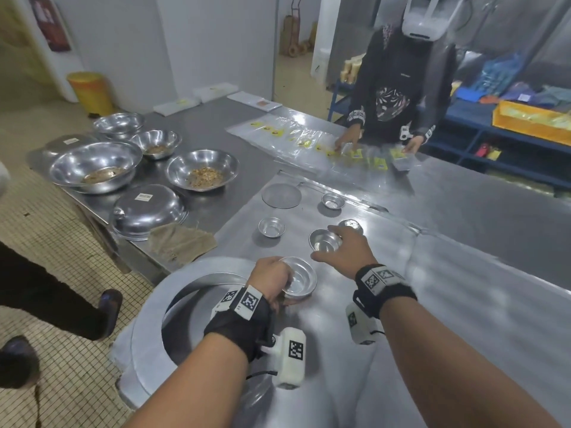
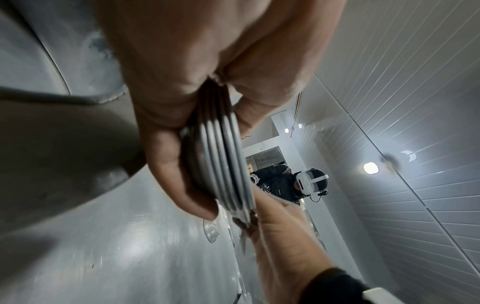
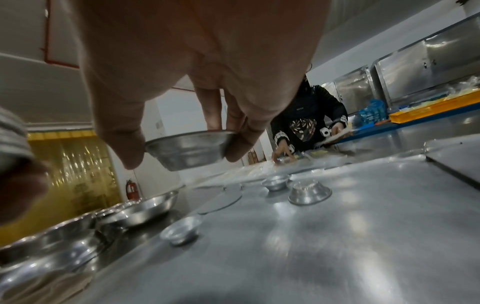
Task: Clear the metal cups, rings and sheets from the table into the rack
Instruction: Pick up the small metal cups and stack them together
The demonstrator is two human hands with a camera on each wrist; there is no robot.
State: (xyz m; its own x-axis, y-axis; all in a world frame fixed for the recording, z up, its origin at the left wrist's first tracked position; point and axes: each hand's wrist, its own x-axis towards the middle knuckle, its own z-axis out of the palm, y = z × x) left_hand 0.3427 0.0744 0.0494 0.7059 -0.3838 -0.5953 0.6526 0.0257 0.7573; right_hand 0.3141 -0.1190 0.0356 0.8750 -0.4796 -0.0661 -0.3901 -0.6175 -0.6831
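The steel counter point(image 1: 463, 273) carries big bowls point(image 1: 202, 174) at far left and a second person point(image 1: 398, 88) sorting packets opposite. Loose cups point(image 1: 272, 227) and a flat disc point(image 1: 281, 195) lie beyond the hands. The right hand point(image 1: 343, 251) pinches one small cup point(image 3: 189, 150), lifted clear. The left hand point(image 1: 272, 279) grips a stack of cups point(image 2: 226, 164); its count is unclear.

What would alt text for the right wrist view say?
A right hand pinches a small metal cup by its rim, lifted above a steel table. Three more cups sit beyond it, one upside down, and a person in black works opposite.
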